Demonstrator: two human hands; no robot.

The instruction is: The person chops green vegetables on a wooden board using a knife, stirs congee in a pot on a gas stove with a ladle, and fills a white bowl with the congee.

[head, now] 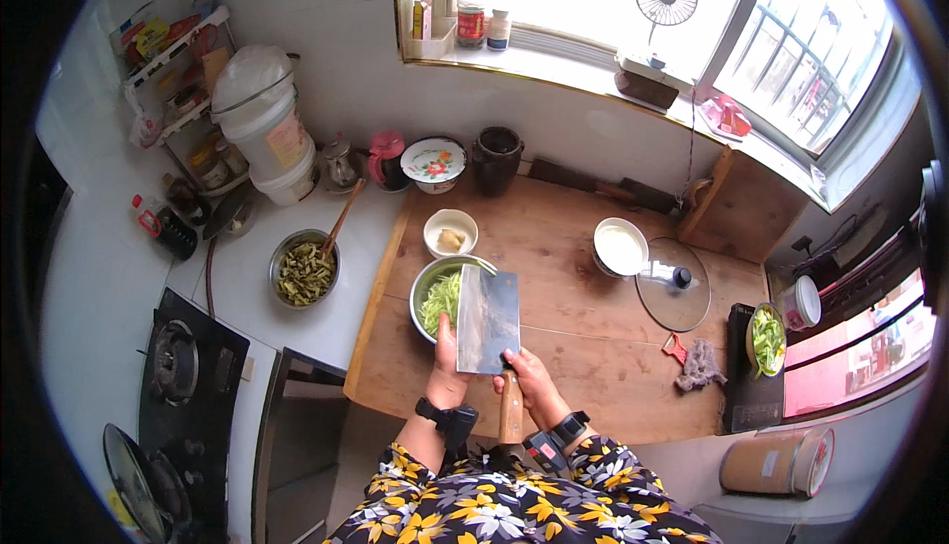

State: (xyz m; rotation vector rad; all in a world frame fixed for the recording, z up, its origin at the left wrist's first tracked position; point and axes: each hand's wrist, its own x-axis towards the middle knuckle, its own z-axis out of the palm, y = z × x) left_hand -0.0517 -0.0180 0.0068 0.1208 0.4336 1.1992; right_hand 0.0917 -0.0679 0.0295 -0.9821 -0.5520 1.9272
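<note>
My right hand (540,385) grips a cleaver (491,322) where its wooden handle meets the blade. The broad blade is held up, pointing away from me, with greenish-white residue on its face. Beside the blade's left edge is my left hand (449,365), thumb raised; its fingers are hidden behind the steel, so their hold cannot be told. Partly covered by the blade, a metal bowl (414,299) holds shredded pale-green vegetable (440,302). Just beyond it stands a white bowl (451,216) with a pale yellowish lump inside.
On the wooden table (578,366) are a bowl of white contents (620,246), a glass lid (671,299), a red peeler (675,349) and a scrubber (700,366). Right lies a plate of cut greens (767,340). Left are a steel bowl of chopped vegetables (305,270) and a gas stove (189,396).
</note>
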